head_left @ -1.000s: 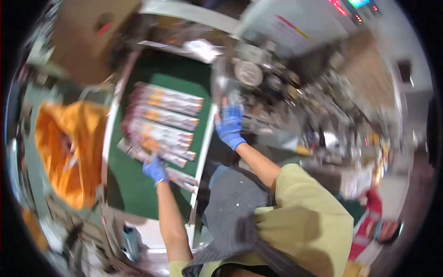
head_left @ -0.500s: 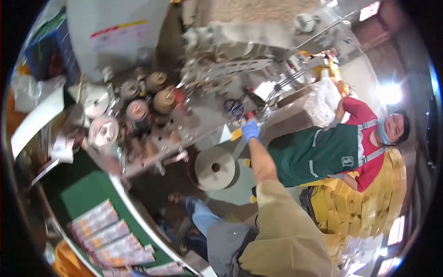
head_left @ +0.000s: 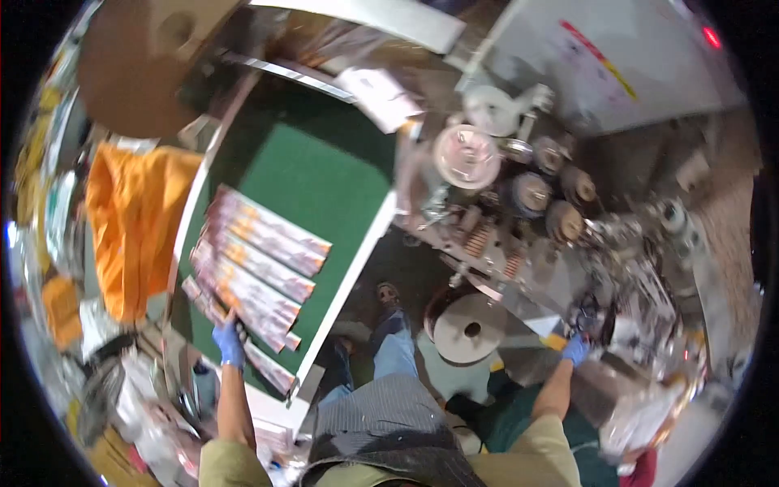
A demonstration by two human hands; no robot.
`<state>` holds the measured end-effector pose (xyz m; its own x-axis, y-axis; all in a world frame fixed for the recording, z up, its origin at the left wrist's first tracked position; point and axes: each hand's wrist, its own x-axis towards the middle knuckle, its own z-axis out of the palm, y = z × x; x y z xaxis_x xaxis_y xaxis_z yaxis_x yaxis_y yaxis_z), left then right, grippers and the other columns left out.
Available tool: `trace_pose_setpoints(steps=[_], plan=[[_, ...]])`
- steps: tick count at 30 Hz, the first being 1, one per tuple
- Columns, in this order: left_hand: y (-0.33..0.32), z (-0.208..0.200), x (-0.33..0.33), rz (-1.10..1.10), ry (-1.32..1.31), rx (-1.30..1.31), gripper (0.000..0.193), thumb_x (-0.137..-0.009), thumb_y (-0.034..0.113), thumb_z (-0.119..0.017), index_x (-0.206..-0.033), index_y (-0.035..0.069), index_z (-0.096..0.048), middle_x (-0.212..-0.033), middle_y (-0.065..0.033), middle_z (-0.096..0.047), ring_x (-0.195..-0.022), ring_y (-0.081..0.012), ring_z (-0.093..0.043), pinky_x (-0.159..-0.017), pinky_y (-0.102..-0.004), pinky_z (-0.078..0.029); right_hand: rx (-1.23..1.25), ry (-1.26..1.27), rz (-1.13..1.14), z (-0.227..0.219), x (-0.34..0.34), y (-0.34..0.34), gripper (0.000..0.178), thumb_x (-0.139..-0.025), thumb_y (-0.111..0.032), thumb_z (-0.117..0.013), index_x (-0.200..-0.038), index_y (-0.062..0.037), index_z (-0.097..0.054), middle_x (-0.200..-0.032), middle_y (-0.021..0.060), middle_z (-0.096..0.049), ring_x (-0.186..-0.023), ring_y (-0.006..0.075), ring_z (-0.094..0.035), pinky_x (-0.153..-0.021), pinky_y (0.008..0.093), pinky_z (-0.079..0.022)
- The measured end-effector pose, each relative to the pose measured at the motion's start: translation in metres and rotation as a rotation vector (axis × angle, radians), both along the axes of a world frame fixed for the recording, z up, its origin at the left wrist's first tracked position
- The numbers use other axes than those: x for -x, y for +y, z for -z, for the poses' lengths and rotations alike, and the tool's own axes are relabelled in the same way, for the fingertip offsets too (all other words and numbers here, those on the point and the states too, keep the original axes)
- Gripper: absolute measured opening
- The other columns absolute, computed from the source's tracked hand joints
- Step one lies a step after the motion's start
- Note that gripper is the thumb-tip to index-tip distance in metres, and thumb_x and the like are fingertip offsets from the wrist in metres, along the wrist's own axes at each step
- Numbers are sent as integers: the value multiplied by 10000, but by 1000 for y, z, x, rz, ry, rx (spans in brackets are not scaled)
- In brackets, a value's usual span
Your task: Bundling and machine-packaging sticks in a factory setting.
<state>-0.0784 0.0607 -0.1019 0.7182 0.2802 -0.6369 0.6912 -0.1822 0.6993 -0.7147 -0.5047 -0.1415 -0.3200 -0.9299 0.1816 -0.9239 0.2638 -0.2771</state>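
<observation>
My left hand (head_left: 230,342), in a blue glove, is at the near left edge of a green conveyor belt (head_left: 316,172). Its fingers close over a strip of printed packets (head_left: 204,300), partly hidden beneath it. Beside it, several more printed packet strips (head_left: 264,268) lie fanned across the belt. Far to the right, my right hand (head_left: 576,349), also blue-gloved, reaches to the edge of a machine, next to a dark round-looking item (head_left: 591,315). Blur hides what its fingers do.
Rollers and spools (head_left: 531,193) of the machine stand at the upper right. A large pale reel (head_left: 469,329) sits low between me and the machine. An orange cloth (head_left: 134,227) hangs left of the belt. A person in a green apron (head_left: 584,422) is close by my right arm.
The view has swung left toward the conveyor belt. My left hand has come into sight on the packets; my right hand stays at the machine's edge.
</observation>
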Motion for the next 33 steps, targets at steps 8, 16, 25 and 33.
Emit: trace_pose_setpoints(steps=[8,16,25,33], plan=[[-26,-9,6,-66,-155,46,185,-741,154,-692,-870,79,-583,-630,14,-555,-443,-66,-482,-387,-189,-367,-245,522,-585,-42,-104,-27,306,-815,-251,-431,-964,-64,-623,-902,154,-621,-822,314,-581,-763,411,-430],[-10,5,-4,-54,-19,45,251,-710,173,-724,-857,34,-575,-615,9,-529,-418,-66,-427,-350,-214,-349,-334,-459,-1687,-99,-576,293,573,-713,-153,-624,-1243,-58,-427,-1258,194,-394,-1173,352,-365,-965,410,-313],[27,-12,16,-163,-83,181,118,-768,108,-641,-763,35,-549,-535,-17,-492,-384,-106,-456,-334,-260,-393,-132,65,-1892,-29,-652,401,553,-775,-329,-524,-1274,-121,-409,-1386,163,-241,-1287,344,-195,-1015,556,-82],[81,17,50,-354,-245,282,244,-794,49,-568,-1031,23,-516,-853,-15,-554,-628,-101,-525,-566,-245,-457,-203,-81,-2044,-54,-633,485,622,-740,-254,-584,-1297,-88,-364,-1386,169,-242,-1284,383,-189,-1021,542,-103]])
